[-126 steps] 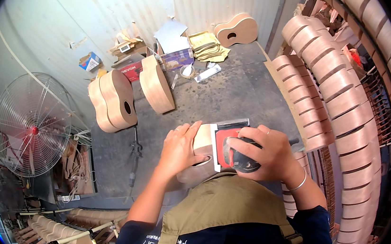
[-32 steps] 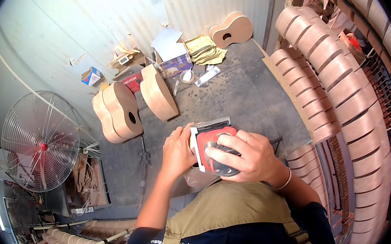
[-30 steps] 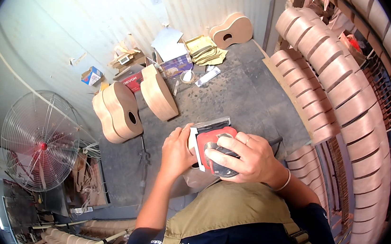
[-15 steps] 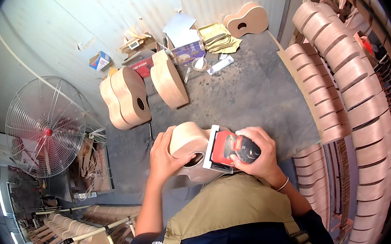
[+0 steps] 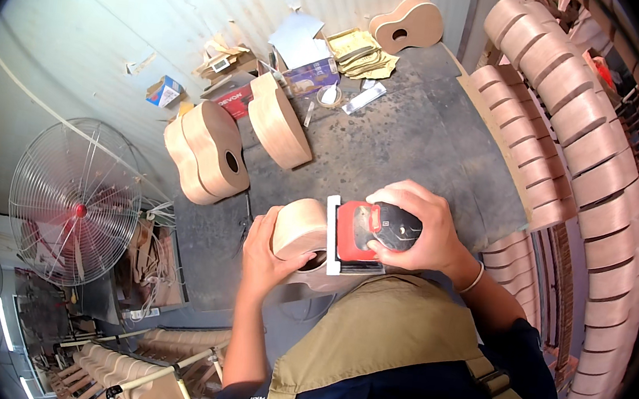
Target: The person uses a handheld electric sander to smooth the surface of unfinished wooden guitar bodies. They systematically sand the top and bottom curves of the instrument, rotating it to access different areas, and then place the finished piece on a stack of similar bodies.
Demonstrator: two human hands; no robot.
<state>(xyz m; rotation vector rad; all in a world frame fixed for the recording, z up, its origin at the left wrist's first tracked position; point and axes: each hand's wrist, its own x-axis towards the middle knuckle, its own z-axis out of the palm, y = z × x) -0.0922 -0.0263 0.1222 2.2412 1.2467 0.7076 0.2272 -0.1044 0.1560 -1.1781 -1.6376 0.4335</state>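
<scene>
I have both hands busy and close together: the left hand is wrapped around a small guitar body, thumb at its soundhole, while the right hand grips a red-and-black sheet sander by its rounded top. The guitar body lies between the hands, tilted up against the apron, with the sander over its right-hand part. I would judge the sanding to be under way rather than finished; the curve beside the left hand looks smooth and pale, but what lies under the sander is hidden, so I cannot tell how much is left

Beyond the hands, the dark workbench is blotched and dusty. Ahead and left of the left hand I see two more bodies, a soundhole-bearing one and a side-on one; further ahead are yellow sheets and a tape roll. A wire-caged fan stands well left of the hands, and rows of curved wooden parts rise to their right
</scene>
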